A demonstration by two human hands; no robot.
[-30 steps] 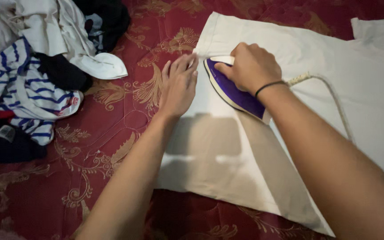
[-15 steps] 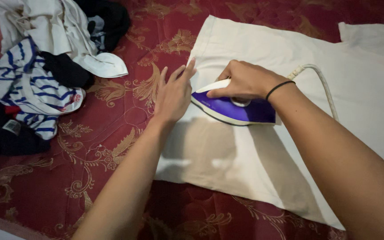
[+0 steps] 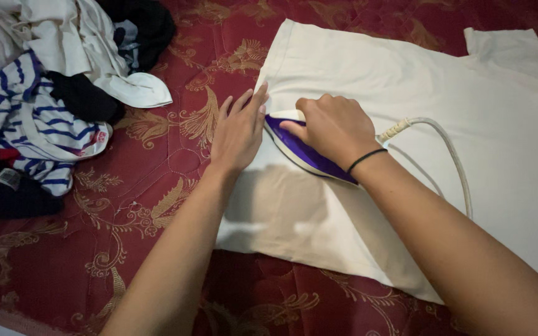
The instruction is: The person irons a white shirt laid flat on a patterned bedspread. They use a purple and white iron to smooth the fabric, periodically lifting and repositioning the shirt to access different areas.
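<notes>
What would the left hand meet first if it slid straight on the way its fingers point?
The left hand points up and slightly right along the white garment edge. It would probably meet only more of that hem, then red patterned bedspread.

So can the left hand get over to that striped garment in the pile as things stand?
Probably yes. The left hand lies flat and holds nothing at the white shirt's edge, and only bare red bedspread lies between it and the striped garment.

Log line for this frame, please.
right hand: grips purple iron on white shirt | left hand: flat on shirt edge | clothes pile: left
</notes>
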